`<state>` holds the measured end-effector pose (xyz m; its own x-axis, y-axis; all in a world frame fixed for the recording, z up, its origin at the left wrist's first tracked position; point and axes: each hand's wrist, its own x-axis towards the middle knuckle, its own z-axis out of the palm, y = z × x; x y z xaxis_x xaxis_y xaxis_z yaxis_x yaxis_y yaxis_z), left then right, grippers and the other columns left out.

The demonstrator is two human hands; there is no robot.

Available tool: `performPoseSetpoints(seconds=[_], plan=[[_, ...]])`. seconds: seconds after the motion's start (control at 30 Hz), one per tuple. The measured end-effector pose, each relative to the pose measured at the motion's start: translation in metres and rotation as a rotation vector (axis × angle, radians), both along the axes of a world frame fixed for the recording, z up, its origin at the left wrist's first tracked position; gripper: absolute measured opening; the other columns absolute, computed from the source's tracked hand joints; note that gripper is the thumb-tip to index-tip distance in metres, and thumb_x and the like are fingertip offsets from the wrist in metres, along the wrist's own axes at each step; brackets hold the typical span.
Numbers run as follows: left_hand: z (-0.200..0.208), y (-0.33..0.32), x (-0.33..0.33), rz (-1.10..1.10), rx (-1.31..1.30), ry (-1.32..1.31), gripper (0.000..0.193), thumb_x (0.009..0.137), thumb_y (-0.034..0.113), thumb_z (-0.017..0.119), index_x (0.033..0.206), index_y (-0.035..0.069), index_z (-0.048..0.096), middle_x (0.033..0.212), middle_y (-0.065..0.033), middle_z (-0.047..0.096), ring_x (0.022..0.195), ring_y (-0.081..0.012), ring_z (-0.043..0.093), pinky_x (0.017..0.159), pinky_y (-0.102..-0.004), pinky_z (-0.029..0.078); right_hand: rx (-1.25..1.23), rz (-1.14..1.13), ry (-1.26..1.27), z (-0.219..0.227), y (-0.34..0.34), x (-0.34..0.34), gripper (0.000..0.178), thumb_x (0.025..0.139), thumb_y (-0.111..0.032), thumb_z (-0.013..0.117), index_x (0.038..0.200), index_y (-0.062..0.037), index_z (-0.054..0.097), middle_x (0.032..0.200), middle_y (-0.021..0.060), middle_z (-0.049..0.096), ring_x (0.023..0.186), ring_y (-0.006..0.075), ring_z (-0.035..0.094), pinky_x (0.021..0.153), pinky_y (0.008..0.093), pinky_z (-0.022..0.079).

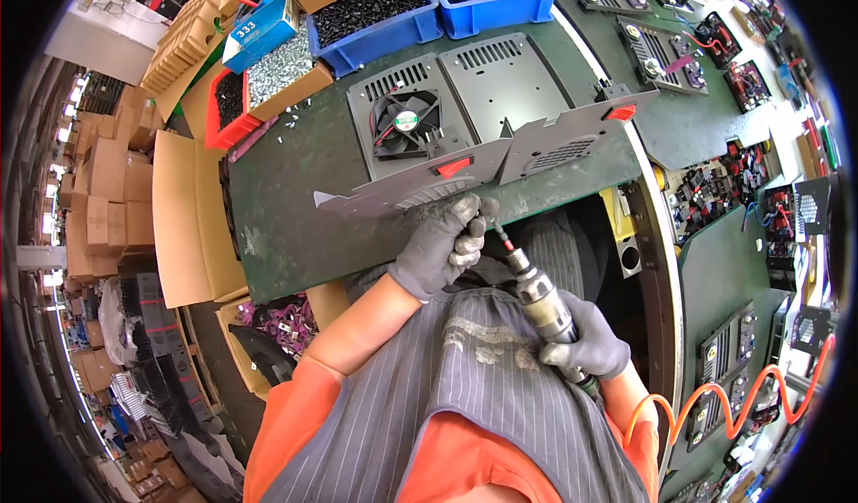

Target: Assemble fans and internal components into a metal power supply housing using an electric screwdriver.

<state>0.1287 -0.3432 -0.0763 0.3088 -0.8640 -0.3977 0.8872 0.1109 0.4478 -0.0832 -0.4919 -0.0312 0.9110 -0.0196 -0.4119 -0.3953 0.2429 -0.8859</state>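
Observation:
My right hand [592, 338], in a grey glove, is wrapped round a pneumatic screwdriver [545, 302] whose bit points up and left. My gloved left hand [436, 251] is closed in a pinch just beside the bit's tip. Whatever its fingers hold is too small to make out. Beyond both hands, two bent grey metal panels stand side by side on the bench. The left panel [362, 184] carries a black cooling fan [405, 123] and a red switch [453, 167]. A second red switch [619, 112] sits on the right panel [505, 78].
The dark green bench [286, 208] holds blue bins [380, 41] of black parts, a carton of silver screws [279, 67] and a red bin [234, 127]. An orange coiled hose [733, 414] runs at the right. Beyond a metal rail [666, 262] lie several part-built units.

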Motion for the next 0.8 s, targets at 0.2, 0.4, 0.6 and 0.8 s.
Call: performPoseSetpoints(seconds=[0.2,0.4,0.6,0.8], plan=[[0.004,0.001,-0.007,-0.011,-0.062,-0.086,0.036,0.093,0.031,0.055,0.108,-0.002,0.053,0.065,0.0018,0.055,0.046,-0.0029,0.037,0.040,-0.0144,0.030,-0.076,0.047,0.029,-0.001,0.008,0.004,0.064,0.060,-0.025,0.083,0.111,0.0005,0.052,0.087,0.0038,0.059,0.077,0.0109,0.055,0.072,0.0270,0.047],[0.018,0.004,-0.007,-0.026,0.190,-0.519,0.029,0.094,0.031,0.053,0.097,0.003,0.062,0.062,0.0035,0.052,0.047,0.0002,0.040,0.040,-0.0142,0.031,-0.084,0.057,0.011,0.005,0.010,0.005,0.064,0.061,-0.026,0.083,0.110,0.0004,0.052,0.086,0.0037,0.059,0.075,0.0100,0.055,0.069,0.0260,0.047],[0.015,0.039,0.011,-0.137,0.057,-1.050,0.045,0.086,0.047,0.059,0.090,0.002,0.064,0.075,-0.0046,0.065,0.058,-0.0138,0.056,0.053,-0.0291,0.045,-0.169,0.122,0.007,-0.002,0.004,0.001,0.065,0.061,-0.026,0.082,0.112,0.0007,0.053,0.085,0.0043,0.059,0.075,0.0110,0.055,0.070,0.0275,0.047],[0.060,0.083,0.058,-0.379,1.028,-1.781,0.032,0.076,0.042,0.064,0.085,0.011,0.067,0.076,-0.0070,0.064,0.070,-0.0276,0.062,0.065,-0.0389,0.049,0.029,-0.143,0.022,-0.031,0.002,-0.009,0.070,0.058,-0.025,0.079,0.116,0.0025,0.051,0.094,0.0019,0.057,0.083,0.0116,0.051,0.077,0.0263,0.043]])
